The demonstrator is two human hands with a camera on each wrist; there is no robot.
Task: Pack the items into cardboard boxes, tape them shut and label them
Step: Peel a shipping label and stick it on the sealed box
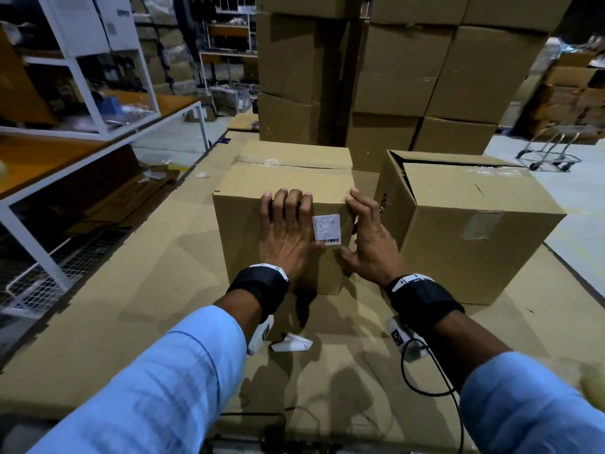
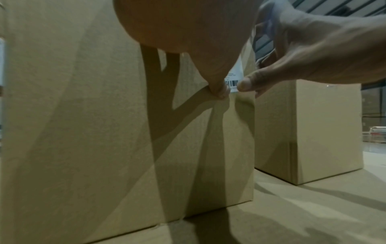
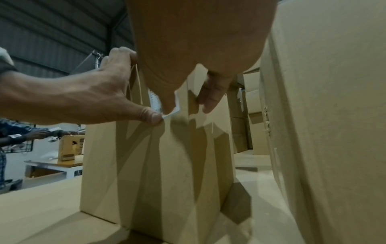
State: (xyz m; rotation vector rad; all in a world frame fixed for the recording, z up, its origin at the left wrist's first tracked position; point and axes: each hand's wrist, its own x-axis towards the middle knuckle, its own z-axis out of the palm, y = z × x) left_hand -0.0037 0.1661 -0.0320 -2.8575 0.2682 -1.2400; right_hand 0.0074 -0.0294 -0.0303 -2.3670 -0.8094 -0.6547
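both flat hands [image 1: 288,234] [image 1: 366,244] press label [image 1: 326,228] onto taped box [image 1: 281,185].

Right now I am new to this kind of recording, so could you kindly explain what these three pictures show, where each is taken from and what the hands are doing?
No machine here: a person wears three cameras. The head view looks down at both arms; each wrist view looks along one hand from below.

The left hand lies flat against the near side of a closed cardboard box, its thumb at the bottom corner of a white barcode label. The right hand touches the box's right edge, thumb near the label's bottom edge. Neither hand grips anything.

A second box stands to the right, both on flattened cardboard sheets. A paper scrap lies nearby.
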